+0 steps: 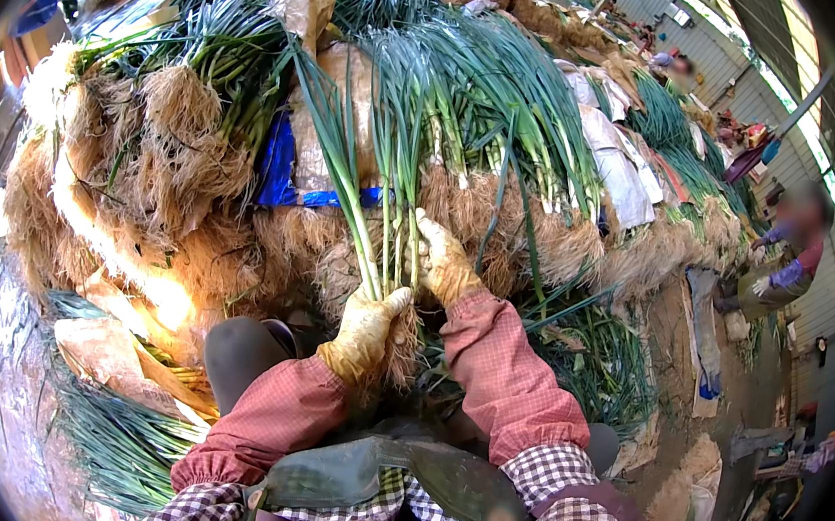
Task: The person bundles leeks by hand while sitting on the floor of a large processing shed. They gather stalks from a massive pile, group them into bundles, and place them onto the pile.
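A few long green onions (352, 199) stand upright in front of me, green leaves up and brown roots down. Gloved in stained pale yellow, my left hand (365, 334) is closed round their pale lower stems. A tuft of roots hangs below that hand. My right hand (448, 261), in a matching glove, is a little higher and to the right, its fingers bent in against the stems on that side. Its fingertips are partly hidden by the stalks. Directly beyond both hands, more green onions (475, 85) lie piled with their roots toward me.
Green onions with matted roots (178, 137) are heaped at the left. Trimmed onions (113, 442) lie at lower left by a paper sheet (116, 362). Loose green leaves (598, 368) cover the ground at right. Another person (790, 256) is farther right, near a metal wall.
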Motion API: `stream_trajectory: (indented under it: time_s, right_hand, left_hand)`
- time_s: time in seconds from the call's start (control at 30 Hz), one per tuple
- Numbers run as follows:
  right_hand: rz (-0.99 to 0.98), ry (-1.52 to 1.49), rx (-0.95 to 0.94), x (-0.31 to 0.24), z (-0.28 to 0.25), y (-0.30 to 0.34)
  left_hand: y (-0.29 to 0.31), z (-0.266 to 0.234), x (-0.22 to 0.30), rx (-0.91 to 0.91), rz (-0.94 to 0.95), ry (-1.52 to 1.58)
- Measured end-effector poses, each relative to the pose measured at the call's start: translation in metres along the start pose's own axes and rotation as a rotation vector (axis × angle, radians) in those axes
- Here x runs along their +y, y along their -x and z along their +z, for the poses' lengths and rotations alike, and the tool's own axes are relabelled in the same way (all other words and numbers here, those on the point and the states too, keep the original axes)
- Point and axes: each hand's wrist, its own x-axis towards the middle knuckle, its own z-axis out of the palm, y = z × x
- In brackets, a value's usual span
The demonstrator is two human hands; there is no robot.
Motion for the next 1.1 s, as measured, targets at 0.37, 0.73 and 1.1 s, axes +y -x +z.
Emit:
stream_trajectory:
  time_s: [0.37, 0.73, 1.1]
  right_hand:
    - [-0.088, 0.623, -0.208, 0.080, -0.099, 0.022]
    - [-0.423, 0.324, -0.165, 0.000, -0.007, -0.030]
    - [-0.523, 0.892, 0.102, 0.071, -0.083, 0.092]
  left_hand:
    - [-0.007, 0.000, -0.005, 0.033, -0.062, 0.070]
    - [-0.013, 0.002, -0.015, -0.133, -0.159, 0.285]
    - [-0.019, 0.004, -0.015, 0.043, -0.037, -0.029]
